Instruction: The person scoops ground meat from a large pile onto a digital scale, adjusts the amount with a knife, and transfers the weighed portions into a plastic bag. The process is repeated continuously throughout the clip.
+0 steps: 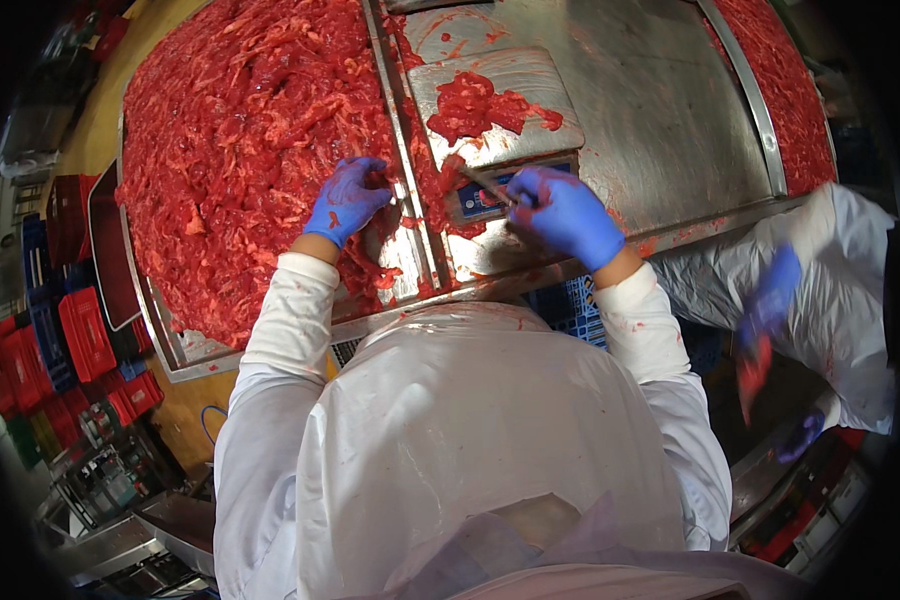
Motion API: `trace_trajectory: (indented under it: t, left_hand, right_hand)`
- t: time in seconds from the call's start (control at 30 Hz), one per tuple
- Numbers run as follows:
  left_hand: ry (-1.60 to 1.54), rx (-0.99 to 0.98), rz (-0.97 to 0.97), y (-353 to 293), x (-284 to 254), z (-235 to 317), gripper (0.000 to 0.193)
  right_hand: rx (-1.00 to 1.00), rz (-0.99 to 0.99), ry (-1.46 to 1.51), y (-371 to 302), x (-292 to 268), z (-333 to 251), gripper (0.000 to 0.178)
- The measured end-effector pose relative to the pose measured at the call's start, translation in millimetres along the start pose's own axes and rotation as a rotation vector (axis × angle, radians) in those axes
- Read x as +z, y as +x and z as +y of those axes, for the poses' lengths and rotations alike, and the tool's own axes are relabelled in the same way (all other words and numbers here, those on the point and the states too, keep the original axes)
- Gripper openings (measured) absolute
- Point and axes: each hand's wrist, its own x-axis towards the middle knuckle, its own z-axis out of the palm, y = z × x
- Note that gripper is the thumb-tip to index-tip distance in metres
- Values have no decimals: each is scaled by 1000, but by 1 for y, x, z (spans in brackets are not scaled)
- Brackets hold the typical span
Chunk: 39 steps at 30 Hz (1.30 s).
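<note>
My gloved left hand (348,203) is at the right side of a heap of raw red meat (260,130), beside a metal divider (407,130). Its fingers are curled; what lies in them, if anything, is hidden. In my gloved right hand (564,213) is a knife (488,186), its narrow blade angled up and left over a scale's blue display panel (482,200). Small scraps of meat lie along the divider near the blade. Beyond, a pile of cut meat (480,108) rests on the scale's steel platform (540,75).
A steel worktop (660,120) extends to the right, with more meat (770,70) past a metal rail. A co-worker's blue-gloved hand (770,295) holds a piece of meat at the right. Red crates (87,335) stand at the left.
</note>
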Motion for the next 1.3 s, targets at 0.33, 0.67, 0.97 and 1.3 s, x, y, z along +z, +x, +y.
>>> trace_trajectory:
  t: [0.33, 0.67, 0.97, 1.3]
  left_hand:
    - [-366, -182, 82, -10, -5, -73, 49]
    - [155, 458, 201, 109, 39, 110, 71]
    - [-600, -13, 197, 64, 15, 38, 36]
    - [-549, -131, 352, 16, 5, -30, 33]
  right_hand:
    - [243, -116, 517, -65, 10, 112, 27]
    - [-75, -92, 545, 68, -12, 32, 12]
    - [-19, -65, 1063, 28, 21, 4, 39]
    - [-60, 331, 69, 112, 26, -8, 69]
